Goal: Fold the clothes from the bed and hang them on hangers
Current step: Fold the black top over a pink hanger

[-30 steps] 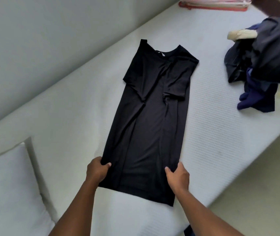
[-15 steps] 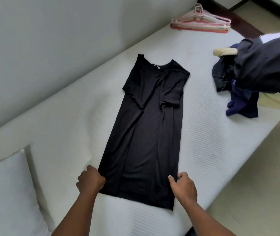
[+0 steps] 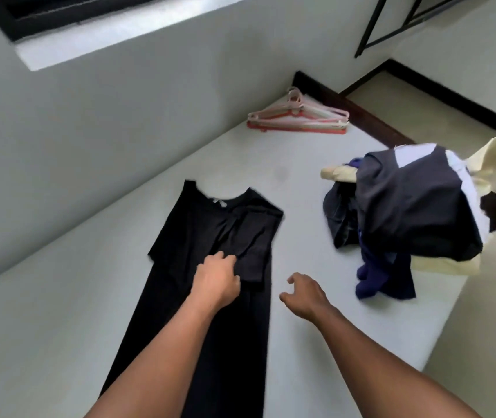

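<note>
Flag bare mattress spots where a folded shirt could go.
Free: strip between black shirt and clothes pile, under the right hand; patch between shirt and hangers; band along the wall. Crowded: the pile's side.

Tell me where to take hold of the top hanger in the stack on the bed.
Probably the neck below its hook, from above: the stack of hangers lies flat on the bed, and the hooks jut clear on the far side.
</note>
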`<state>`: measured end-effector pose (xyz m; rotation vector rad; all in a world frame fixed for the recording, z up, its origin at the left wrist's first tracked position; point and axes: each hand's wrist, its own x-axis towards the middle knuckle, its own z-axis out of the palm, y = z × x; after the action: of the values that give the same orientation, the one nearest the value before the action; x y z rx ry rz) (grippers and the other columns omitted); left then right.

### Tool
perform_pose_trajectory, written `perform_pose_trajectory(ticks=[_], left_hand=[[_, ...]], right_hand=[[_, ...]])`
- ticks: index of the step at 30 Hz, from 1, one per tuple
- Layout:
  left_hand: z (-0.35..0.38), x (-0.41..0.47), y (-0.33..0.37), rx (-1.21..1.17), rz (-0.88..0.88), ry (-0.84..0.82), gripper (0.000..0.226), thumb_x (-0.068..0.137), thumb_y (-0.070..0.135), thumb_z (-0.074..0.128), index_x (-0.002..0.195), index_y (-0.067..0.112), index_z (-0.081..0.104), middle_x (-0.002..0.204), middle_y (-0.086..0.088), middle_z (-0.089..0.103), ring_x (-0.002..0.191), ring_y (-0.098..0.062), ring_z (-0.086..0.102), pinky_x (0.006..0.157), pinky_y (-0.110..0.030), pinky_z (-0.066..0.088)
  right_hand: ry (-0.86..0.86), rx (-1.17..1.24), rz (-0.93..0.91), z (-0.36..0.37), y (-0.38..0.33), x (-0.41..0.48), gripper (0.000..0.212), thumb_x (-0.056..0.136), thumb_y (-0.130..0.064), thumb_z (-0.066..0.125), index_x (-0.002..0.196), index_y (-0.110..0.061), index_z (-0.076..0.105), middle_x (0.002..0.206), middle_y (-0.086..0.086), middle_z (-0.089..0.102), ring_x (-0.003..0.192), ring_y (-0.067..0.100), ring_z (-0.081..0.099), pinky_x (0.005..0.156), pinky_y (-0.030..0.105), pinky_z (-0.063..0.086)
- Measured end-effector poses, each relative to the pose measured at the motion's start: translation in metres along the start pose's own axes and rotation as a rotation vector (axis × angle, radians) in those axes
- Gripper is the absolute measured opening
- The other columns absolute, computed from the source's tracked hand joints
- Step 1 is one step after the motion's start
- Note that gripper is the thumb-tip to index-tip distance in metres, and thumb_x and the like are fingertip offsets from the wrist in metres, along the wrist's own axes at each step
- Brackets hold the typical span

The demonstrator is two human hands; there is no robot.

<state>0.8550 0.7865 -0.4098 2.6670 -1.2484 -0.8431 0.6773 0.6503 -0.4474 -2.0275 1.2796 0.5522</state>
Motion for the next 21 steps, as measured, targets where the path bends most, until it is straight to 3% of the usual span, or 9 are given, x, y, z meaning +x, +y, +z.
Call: perform_pose_trajectory(ticks=[6,9,13,17,21], left_hand=[[-0.013,0.15,0.103,-0.024,0.155,0.018,0.051,0.095,0.032,0.056,0.145,0.023,0.053,0.148,-0.009,0.048,0.136,-0.032,0.045,0.104,-0.045,0.043],[-0.028,0.222,0.121,0.001,0.129,0.059,0.062,0.096,0.035,0.057,0.155,0.027,0.043,0.151,-0.014,0.045,0.139,-0.035,0.042,0.109,-0.048,0.041],[-0.046,0.308,0.107,0.085,-0.039,-0.047,0.073,0.099,0.044,0.057,0.161,0.044,0.019,0.169,-0.02,0.006,0.154,-0.048,0.008,0.12,-0.065,0.021],[-0.023,0.35,0.082,0.008,-0.112,-0.27,0.091,0.093,0.059,0.064,0.159,0.055,0.002,0.165,-0.017,-0.032,0.15,-0.052,-0.026,0.118,-0.075,0.01],[-0.018,0.371,0.078,0.022,-0.093,-0.352,0.099,0.09,0.061,0.067,0.159,0.053,-0.003,0.161,-0.022,-0.037,0.146,-0.058,-0.028,0.117,-0.076,0.01]], right_hand=[[0.135,-0.102,-0.195,-0.127,-0.034,0.117,0.054,0.093,-0.033,0.065,0.142,-0.012,0.056,0.146,0.012,0.056,0.134,0.031,0.054,0.104,0.037,0.047],[0.225,-0.145,-0.302,-0.184,-0.058,0.164,0.047,0.094,-0.03,0.065,0.137,-0.012,0.058,0.14,0.013,0.059,0.13,0.032,0.056,0.101,0.038,0.047],[0.273,-0.23,-0.382,-0.23,-0.077,0.221,0.047,0.096,-0.028,0.06,0.14,-0.013,0.055,0.142,0.009,0.056,0.131,0.03,0.053,0.104,0.038,0.046],[0.242,-0.391,-0.44,-0.247,-0.087,0.276,0.047,0.097,-0.027,0.059,0.141,-0.013,0.053,0.144,0.01,0.053,0.133,0.033,0.051,0.108,0.043,0.046],[0.238,-0.477,-0.466,-0.267,-0.11,0.327,0.052,0.098,-0.026,0.06,0.147,-0.012,0.048,0.151,0.014,0.048,0.137,0.035,0.047,0.112,0.044,0.043]])
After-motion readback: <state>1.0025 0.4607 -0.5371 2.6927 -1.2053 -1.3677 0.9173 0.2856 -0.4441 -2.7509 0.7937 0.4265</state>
